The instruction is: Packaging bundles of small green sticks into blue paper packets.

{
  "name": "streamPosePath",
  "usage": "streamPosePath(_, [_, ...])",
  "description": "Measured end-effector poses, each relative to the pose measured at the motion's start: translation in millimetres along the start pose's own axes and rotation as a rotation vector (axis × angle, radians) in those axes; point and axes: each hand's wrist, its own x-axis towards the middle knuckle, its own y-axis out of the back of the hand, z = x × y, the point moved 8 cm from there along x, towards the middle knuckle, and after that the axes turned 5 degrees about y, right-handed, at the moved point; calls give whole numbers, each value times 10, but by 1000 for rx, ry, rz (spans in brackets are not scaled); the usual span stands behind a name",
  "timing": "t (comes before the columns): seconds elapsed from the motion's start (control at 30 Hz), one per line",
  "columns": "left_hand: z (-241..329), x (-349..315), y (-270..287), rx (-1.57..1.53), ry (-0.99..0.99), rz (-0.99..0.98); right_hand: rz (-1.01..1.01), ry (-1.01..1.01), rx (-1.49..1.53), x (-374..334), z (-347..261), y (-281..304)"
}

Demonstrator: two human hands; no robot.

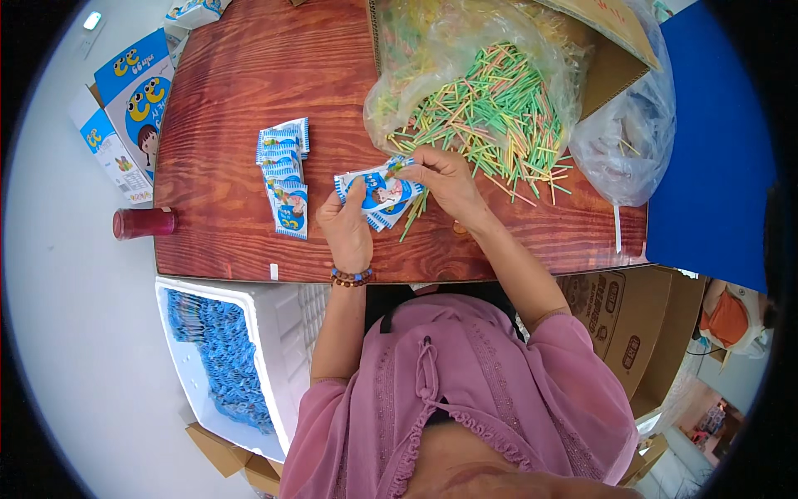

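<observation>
Above the table's near part, my left hand [347,223] pinches the left side of a small blue and white packet [386,193]. My right hand [447,181] is closed at the packet's upper right end, fingertips together. A bit of green shows near those fingertips; whether it is inside the packet or printed on it I cannot tell. More packets [384,219] lie partly hidden beneath the held one. Loose thin green sticks [412,214] rest beside them. Left of my hands, a row of overlapping packets [285,176] lies on the wooden table [224,100].
A clear plastic bag [407,91] spills many green, yellow and pink sticks [515,108] near a cardboard box [619,58]. A red jar [145,223] stands by the left edge, below a printed carton [137,100]. A white foam box [274,333] holds many blue packets.
</observation>
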Motion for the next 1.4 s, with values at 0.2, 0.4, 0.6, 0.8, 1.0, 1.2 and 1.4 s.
streamPosePath(0.2, [-55,20,11,-145,67,9,70,99,178,-18,-233,228])
streamPosePath(0.4, [-104,2,-190,-208,173,-37,-273,452,-396,-102,-549,-53])
streamPosePath(0.6, [-209,-9,-249,-171,220,-54,-325,511,-468,-117,-492,-96])
streamPosePath(0.8, [-266,-54,-300,-138,172,-42,-355,461,-277,-134,-514,57])
streamPosePath(1.0, [-140,-38,-160,-121,125,35,158,121,-734,165,-399,1442])
streamPosePath(1.2, [-180,-73,-113,-154,123,20,207,251,-1261,489,-502,1941])
streamPosePath(1.4, [-167,-68,-63,-144,131,31,-139,343,-1683,731,-401,1891])
